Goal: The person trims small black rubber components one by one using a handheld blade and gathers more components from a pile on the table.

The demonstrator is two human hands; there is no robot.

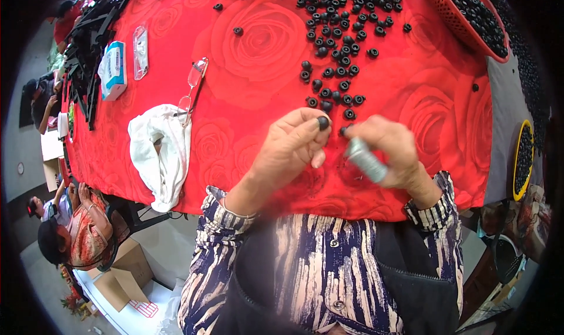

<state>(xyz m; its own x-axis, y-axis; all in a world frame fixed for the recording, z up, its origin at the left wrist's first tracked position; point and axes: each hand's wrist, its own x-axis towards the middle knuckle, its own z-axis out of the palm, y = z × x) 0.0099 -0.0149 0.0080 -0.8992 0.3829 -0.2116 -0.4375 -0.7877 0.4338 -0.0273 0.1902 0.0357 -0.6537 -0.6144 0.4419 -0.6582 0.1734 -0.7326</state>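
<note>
Between the thumb and forefinger of my left hand (294, 138) is a small round black knob (323, 123). My right hand (390, 150), smeared by motion, is closed round a grey-green cylinder (367, 160) whose kind I cannot make out. The right fingertips are beside another black knob (345, 130); whether they grip it is unclear. Beyond both hands, many loose black knobs (341, 70), several with a hole in one end, trail away across the red rose-patterned cloth (252, 59).
A white cloth (158, 158) with eyeglasses (191, 88) at its edge lies on the left, near a tissue pack (114, 70) and a clear case (140, 52). Black strips (82, 70) are heaped far left. Right stand a red basket (464, 20) and a yellow-rimmed tray (522, 160). Other people sit leftward.
</note>
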